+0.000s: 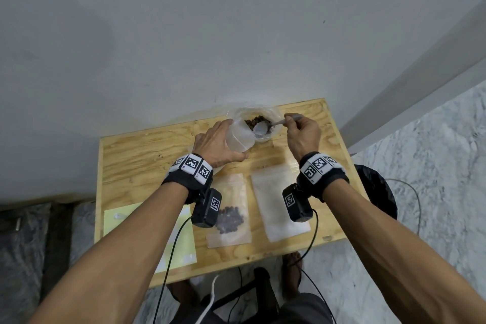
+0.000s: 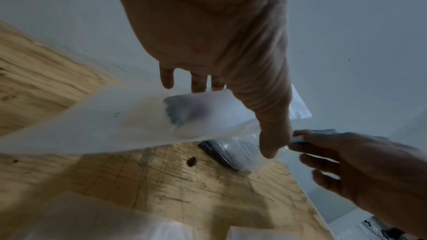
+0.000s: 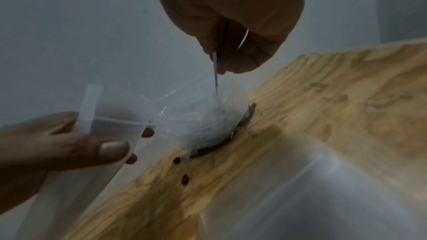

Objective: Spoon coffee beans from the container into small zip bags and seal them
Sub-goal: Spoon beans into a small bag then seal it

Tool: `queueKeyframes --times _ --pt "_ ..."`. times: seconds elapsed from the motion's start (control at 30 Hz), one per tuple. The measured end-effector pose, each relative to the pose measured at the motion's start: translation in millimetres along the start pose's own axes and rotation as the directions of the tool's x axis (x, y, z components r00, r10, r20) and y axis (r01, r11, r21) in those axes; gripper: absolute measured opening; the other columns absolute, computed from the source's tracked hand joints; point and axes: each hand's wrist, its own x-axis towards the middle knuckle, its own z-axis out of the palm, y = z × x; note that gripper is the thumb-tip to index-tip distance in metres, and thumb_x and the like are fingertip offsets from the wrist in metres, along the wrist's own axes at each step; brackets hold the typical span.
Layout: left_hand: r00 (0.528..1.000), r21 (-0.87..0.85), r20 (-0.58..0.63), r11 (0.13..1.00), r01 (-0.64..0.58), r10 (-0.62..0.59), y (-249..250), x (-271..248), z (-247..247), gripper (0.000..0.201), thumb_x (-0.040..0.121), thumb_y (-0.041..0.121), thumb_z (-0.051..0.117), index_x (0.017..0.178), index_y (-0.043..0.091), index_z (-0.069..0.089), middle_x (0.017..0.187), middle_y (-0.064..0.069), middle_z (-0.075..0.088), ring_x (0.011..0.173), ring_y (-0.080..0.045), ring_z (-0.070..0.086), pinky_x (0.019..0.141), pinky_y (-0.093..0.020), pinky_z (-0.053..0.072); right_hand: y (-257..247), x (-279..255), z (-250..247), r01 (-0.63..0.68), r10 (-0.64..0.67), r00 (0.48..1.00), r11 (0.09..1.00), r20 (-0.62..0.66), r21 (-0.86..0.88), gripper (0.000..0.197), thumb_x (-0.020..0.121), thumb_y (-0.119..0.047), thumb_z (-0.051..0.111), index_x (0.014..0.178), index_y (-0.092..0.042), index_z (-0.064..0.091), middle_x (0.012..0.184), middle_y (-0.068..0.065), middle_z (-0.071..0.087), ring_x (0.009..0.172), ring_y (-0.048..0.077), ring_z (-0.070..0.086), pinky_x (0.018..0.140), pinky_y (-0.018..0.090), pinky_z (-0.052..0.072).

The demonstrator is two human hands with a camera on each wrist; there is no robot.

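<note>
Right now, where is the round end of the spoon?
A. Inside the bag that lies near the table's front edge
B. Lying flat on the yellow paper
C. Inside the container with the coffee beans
C: the right hand holds the spoon with its bowl down in the container, over the coffee beans.

Place: a plain indoor room, possibly a home corner; its exact kind cannot be told.
Walls: bare grey plaster (image 1: 184,34) is seen.
Floor: marble-patterned tiles (image 1: 434,139) are shown.
Worktop: a small raw plywood table (image 1: 136,160) is set against the wall.
</note>
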Motion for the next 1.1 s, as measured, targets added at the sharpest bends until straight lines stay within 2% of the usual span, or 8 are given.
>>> queueKeyframes --times 0.1,0.23,0.33,0.4,0.53,0.8,1.0,1.1 --pt "1.000 0.007 0.019 1.000 -0.003 0.003 1 -1 3 0.101 0.070 0.057 0.076 0.150 0.020 0.026 0.151 -0.001 0.038 0.132 -0.024 0.043 0.105 -0.048 0.033 8 1 16 -0.066 0.067 0.997 0.997 0.023 -0.034 0.019 0.094 -0.020 0.058 0.083 -0.015 0.073 0.086 0.004 0.074 0.075 0.014 0.063 0.074 0.025 0.051" --pt "1.000 0.014 0.024 1.000 0.002 -0.003 0 -1 4 0.102 0.070 0.058 0.076 0.151 0.020 0.025 0.153 -0.001 0.036 0.134 -0.023 0.042 0.106 -0.048 0.031 11 5 22 -0.265 0.266 0.964 0.962 -0.013 0.062 0.025 0.090 -0.021 0.061 0.066 -0.024 0.068 0.081 0.004 0.074 0.078 0.022 0.068 0.076 0.042 0.058" --pt "1.000 0.022 0.027 1.000 0.008 -0.009 0 -2 1 0.102 0.071 0.057 0.076 0.151 0.019 0.025 0.153 -0.001 0.035 0.135 -0.024 0.041 0.107 -0.048 0.030 8 6 10 -0.342 0.349 0.937 0.925 -0.012 0.165 0.015 0.091 -0.018 0.060 0.084 -0.014 0.071 0.089 0.008 0.074 0.071 0.017 0.064 0.057 0.030 0.054" --pt "1.000 0.020 0.027 1.000 0.015 -0.015 1 -2 -1 0.102 0.071 0.056 0.076 0.151 0.019 0.024 0.154 -0.001 0.034 0.136 -0.023 0.040 0.108 -0.047 0.029 5 6 -1 -0.350 0.360 0.933 0.907 0.000 0.233 0.014 0.092 -0.017 0.059 0.090 -0.011 0.071 0.085 0.006 0.073 0.072 0.016 0.062 0.055 0.026 0.050" --pt "0.999 0.006 0.023 1.000 0.026 -0.026 2 -5 -5 0.103 0.071 0.057 0.076 0.151 0.020 0.024 0.153 -0.002 0.035 0.136 -0.023 0.039 0.108 -0.047 0.029 -7 4 -26 -0.308 0.310 0.950 0.900 0.044 0.307 0.017 0.093 -0.014 0.057 0.100 -0.006 0.071 0.081 0.004 0.070 0.070 0.013 0.059 0.057 0.025 0.048" --pt "1.000 -0.009 -0.004 1.000 0.023 -0.023 6 -8 -12 0.103 0.069 0.057 0.075 0.151 0.020 0.024 0.153 -0.002 0.036 0.136 -0.023 0.039 0.107 -0.048 0.030 -30 -11 -51 -0.091 0.063 0.991 0.961 0.115 0.262 0.015 0.094 -0.018 0.058 0.094 -0.009 0.071 0.083 0.005 0.070 0.070 0.013 0.059 0.054 0.025 0.047" --pt "1.000 -0.019 -0.013 1.000 0.019 -0.020 8 -6 -16 0.102 0.070 0.058 0.075 0.151 0.021 0.025 0.154 -0.001 0.034 0.137 -0.023 0.039 0.110 -0.048 0.029 -41 -21 -52 0.134 -0.154 0.983 0.975 0.102 0.179 0.016 0.095 -0.018 0.058 0.086 -0.025 0.070 0.088 0.010 0.071 0.073 0.013 0.060 0.052 0.025 0.049" --pt "1.000 -0.019 -0.017 1.000 0.025 -0.025 7 -6 -15 0.102 0.070 0.058 0.075 0.151 0.021 0.025 0.154 -0.001 0.034 0.137 -0.023 0.039 0.110 -0.048 0.029 -42 -21 -50 0.151 -0.166 0.984 0.971 0.064 0.187 0.015 0.095 -0.017 0.057 0.089 -0.023 0.070 0.088 0.008 0.071 0.071 0.011 0.060 0.050 0.021 0.047"
